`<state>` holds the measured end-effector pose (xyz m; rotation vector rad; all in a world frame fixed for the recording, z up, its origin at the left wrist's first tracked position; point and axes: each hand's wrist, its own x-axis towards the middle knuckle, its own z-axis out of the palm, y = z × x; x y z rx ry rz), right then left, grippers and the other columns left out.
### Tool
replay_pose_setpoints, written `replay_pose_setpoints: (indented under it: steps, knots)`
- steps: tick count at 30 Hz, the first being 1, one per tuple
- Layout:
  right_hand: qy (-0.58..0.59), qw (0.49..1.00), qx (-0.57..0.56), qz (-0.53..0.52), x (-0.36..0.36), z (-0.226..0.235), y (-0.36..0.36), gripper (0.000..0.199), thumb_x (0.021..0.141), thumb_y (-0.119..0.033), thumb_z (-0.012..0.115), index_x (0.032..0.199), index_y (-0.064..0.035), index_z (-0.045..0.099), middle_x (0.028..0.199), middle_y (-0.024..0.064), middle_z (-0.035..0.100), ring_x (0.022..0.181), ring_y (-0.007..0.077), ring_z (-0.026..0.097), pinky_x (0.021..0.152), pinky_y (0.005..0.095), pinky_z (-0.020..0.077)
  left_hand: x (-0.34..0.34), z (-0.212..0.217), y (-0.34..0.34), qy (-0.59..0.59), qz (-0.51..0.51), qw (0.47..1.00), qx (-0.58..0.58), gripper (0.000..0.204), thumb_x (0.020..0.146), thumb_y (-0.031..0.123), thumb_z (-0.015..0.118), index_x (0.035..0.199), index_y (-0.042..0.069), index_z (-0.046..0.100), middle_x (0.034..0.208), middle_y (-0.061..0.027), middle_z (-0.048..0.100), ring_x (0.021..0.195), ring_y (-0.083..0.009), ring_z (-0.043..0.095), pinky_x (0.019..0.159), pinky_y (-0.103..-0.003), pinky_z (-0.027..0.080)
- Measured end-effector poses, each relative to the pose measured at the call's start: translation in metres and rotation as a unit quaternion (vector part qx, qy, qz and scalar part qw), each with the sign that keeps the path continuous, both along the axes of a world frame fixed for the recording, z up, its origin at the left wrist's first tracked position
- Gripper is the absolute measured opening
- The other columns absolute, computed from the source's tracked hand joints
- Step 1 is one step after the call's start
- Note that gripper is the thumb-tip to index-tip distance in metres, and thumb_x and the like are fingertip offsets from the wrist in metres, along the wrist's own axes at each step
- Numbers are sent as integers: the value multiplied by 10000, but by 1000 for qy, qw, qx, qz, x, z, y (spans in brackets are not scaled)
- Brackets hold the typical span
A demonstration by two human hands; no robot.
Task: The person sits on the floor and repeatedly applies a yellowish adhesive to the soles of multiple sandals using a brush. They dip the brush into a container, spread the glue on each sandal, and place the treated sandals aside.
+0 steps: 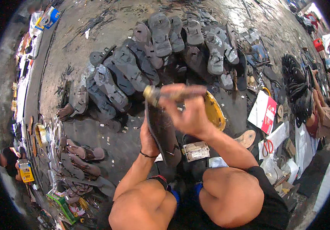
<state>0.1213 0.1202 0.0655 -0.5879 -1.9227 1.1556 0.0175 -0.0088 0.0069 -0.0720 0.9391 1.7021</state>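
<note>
My left hand (148,141) holds a dark sandal sole (162,130) from below, tilted on edge in front of me. My right hand (188,111) grips a worn brush (161,93) by its handle, with the brush head at the top end of the sole. The hand is blurred. Both my bare knees show at the bottom of the view, with a black band on the left wrist.
Rows of dark sandals (134,69) lie on the stained ground ahead. A yellow tin (214,111) sits behind my right hand. Brown sandals (82,153) lie at left. Red-handled scissors (268,146), paper and boxes lie at right, near another person (322,115).
</note>
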Motion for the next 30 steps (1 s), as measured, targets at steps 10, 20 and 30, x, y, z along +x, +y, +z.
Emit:
replay_pose_setpoints:
  steps: [10, 20, 30]
  knots:
    - [81, 949, -301, -40, -8, -1, -27, 218, 960, -160, 693, 1109, -3, 669, 956, 46, 696, 857, 127, 645, 771, 276, 513, -19, 2, 5, 146, 106, 983, 28, 449, 1056, 425, 495, 1195, 17, 617, 1053, -52, 699, 873, -174, 689, 799, -341, 567]
    - [53, 848, -527, 16, 22, -26, -4, 336, 968, -221, 690, 1202, 13, 628, 1042, 56, 701, 880, 96, 631, 738, 259, 485, -5, 7, -83, -112, -20, 993, -11, 767, 1007, 651, 376, 1489, 56, 420, 1379, -132, 591, 1171, -277, 628, 1004, -439, 522]
    - [-50, 973, -221, -51, 2, -27, 6, 208, 916, -186, 734, 1017, -10, 688, 970, 90, 709, 887, 153, 666, 778, 334, 523, -38, 46, 19, 41, 112, 993, 2, 661, 902, 669, 591, 1167, 64, 611, 998, -57, 676, 878, -185, 670, 774, -349, 572]
